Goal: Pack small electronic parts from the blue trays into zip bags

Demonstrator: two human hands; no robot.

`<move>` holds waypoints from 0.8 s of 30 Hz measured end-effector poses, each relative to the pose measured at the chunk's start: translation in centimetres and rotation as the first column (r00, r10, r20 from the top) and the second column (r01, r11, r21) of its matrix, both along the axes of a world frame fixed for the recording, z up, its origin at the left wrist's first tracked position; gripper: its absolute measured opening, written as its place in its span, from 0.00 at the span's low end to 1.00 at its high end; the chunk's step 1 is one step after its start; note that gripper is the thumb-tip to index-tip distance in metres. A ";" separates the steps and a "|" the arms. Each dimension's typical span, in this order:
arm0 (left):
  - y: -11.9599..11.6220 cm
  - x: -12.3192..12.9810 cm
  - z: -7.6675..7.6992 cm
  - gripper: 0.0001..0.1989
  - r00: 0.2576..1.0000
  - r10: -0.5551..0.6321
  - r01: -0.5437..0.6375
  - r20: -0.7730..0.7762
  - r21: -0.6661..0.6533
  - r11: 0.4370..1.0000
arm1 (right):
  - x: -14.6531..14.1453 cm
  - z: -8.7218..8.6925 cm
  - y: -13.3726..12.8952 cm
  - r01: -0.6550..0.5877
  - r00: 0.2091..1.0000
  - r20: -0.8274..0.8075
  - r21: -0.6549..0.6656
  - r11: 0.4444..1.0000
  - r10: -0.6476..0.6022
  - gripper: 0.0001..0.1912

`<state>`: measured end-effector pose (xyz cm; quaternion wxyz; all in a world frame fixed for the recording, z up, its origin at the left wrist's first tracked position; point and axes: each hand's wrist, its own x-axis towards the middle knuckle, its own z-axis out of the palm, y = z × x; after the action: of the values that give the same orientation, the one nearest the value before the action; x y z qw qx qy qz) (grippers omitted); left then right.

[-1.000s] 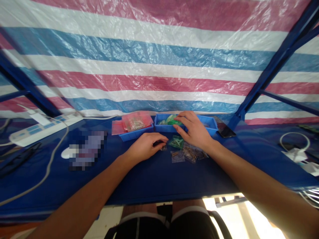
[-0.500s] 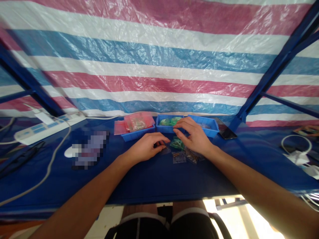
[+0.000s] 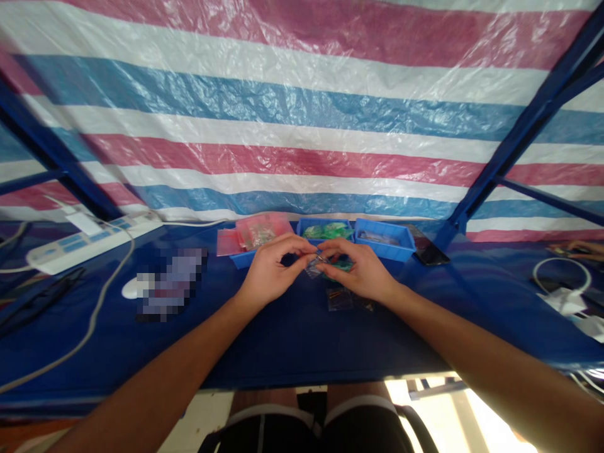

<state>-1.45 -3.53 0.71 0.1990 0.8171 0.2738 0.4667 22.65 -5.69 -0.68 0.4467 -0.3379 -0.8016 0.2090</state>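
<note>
The person's bare left forearm [image 3: 155, 370] and bare right forearm [image 3: 476, 352] angle inward from either side. The curled left hand [image 3: 272, 270] and curled right hand [image 3: 358, 274] face each other, wrists lowered behind them, their pinching fingertips [image 3: 307, 251] nearly meeting just ahead of the knuckles.

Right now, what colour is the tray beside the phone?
The tray is bright blue; it shows best in the head view.

Fig.: Pink, white and blue striped plastic tarpaulin [image 3: 283, 113], with diagonal dark-blue steel struts [image 3: 528, 116] before it, blue-covered table [image 3: 283, 352] below, sunlit pale floor [image 3: 438, 409] beneath.
</note>
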 end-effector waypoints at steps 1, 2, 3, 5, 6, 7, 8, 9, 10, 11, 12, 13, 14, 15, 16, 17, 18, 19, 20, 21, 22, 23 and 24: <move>0.0 0.0 -0.1 0.06 1.000 -0.012 0.012 0.007 -0.008 1.000 | -0.2 -0.3 0.0 -0.023 0.999 -0.039 -0.061 0.998 0.020 0.19; 0.0 0.1 -0.2 0.06 1.000 -0.027 0.027 0.011 -0.013 1.000 | -0.4 -0.5 0.1 -0.048 0.996 -0.080 -0.119 0.992 0.038 0.18; 0.0 0.1 -0.2 0.06 0.999 -0.039 0.039 0.012 -0.014 0.999 | -0.5 -0.7 0.2 -0.072 0.991 -0.124 -0.169 0.983 0.051 0.18; 0.0 0.2 -0.3 0.07 0.999 -0.045 0.045 0.008 -0.008 0.999 | -0.7 -1.1 0.4 -0.120 0.976 -0.206 -0.253 0.960 0.067 0.19; -0.1 0.2 -0.3 0.07 0.999 -0.040 0.040 0.008 -0.002 0.999 | -0.8 -1.2 0.4 -0.141 0.967 -0.246 -0.288 0.947 0.070 0.20; -0.2 0.2 -0.2 0.08 0.999 -0.036 0.036 0.009 0.004 0.999 | -0.8 -1.2 0.5 -0.165 0.955 -0.289 -0.317 0.934 0.071 0.21; -0.3 0.2 -0.1 0.08 0.999 -0.032 0.032 0.011 0.016 0.999 | -0.9 -1.1 0.5 -0.188 0.941 -0.332 -0.341 0.921 0.069 0.22; -0.5 0.3 0.1 0.09 0.999 -0.032 0.032 0.007 0.037 0.999 | -0.8 -1.0 0.5 -0.206 0.926 -0.372 -0.360 0.910 0.062 0.23; -0.6 0.3 0.2 0.09 0.999 -0.034 0.034 -0.007 0.065 0.997 | -0.8 -0.9 0.5 -0.220 0.913 -0.404 -0.376 0.900 0.054 0.23; -0.8 0.3 0.4 0.10 0.999 -0.036 0.040 -0.034 0.099 0.994 | -0.7 -0.8 0.5 -0.229 0.903 -0.428 -0.388 0.893 0.046 0.23; -0.8 0.3 0.5 0.11 0.997 -0.040 0.049 -0.069 0.133 0.990 | -0.7 -0.7 0.6 -0.238 0.896 -0.442 -0.398 0.886 0.042 0.22; -0.9 0.3 0.5 0.13 0.993 -0.045 0.062 -0.108 0.161 0.985 | -0.6 -0.6 0.6 -0.245 0.892 -0.450 -0.404 0.881 0.041 0.22; -0.9 0.3 0.5 0.15 0.988 -0.052 0.078 -0.146 0.180 0.980 | -0.5 -0.5 0.6 -0.252 0.888 -0.457 -0.409 0.877 0.043 0.21; -0.9 0.3 0.4 0.18 0.982 -0.063 0.097 -0.179 0.190 0.977 | -0.4 -0.5 0.7 -0.261 0.884 -0.465 -0.412 0.873 0.045 0.21; -0.8 0.3 0.3 0.20 0.977 -0.074 0.114 -0.199 0.197 0.974 | -0.4 -0.5 0.8 -0.269 0.879 -0.474 -0.414 0.870 0.046 0.20; -0.7 0.3 0.2 0.22 0.974 -0.084 0.128 -0.210 0.204 0.971 | -0.4 -0.5 0.8 -0.274 0.874 -0.483 -0.419 0.866 0.043 0.20; -0.6 0.3 0.1 0.22 0.973 -0.088 0.134 -0.213 0.213 0.968 | -0.4 -0.5 0.9 -0.277 0.871 -0.490 -0.426 0.861 0.038 0.21; -0.4 0.3 0.0 0.20 0.974 -0.086 0.134 -0.210 0.224 0.965 | -0.4 -0.5 0.9 -0.276 0.870 -0.493 -0.435 0.857 0.030 0.21; -0.3 0.2 -0.1 0.17 0.977 -0.079 0.126 -0.200 0.235 0.964 | -0.4 -0.5 0.9 -0.274 0.871 -0.491 -0.447 0.852 0.023 0.22; -0.3 0.1 -0.1 0.13 0.980 -0.070 0.115 -0.187 0.242 0.963 | -0.5 -0.5 0.9 -0.271 0.873 -0.487 -0.458 0.847 0.015 0.23; -0.3 0.1 -0.1 0.11 0.982 -0.063 0.105 -0.176 0.244 0.964 | -0.5 -0.5 0.9 -0.267 0.876 -0.482 -0.469 0.842 0.009 0.23; -0.3 0.0 -0.1 0.09 0.984 -0.056 0.096 -0.167 0.242 0.965 | -0.6 -0.5 0.8 -0.263 0.879 -0.477 -0.477 0.838 0.005 0.23; -0.4 0.0 0.0 0.07 0.986 -0.052 0.090 -0.160 0.238 0.967 | -0.7 -0.4 0.8 -0.260 0.881 -0.472 -0.482 0.837 0.001 0.23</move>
<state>-1.48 -3.89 0.73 0.0919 0.8780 0.1989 0.4256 21.99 -4.91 -1.10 0.4939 -0.3327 -0.6068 0.5264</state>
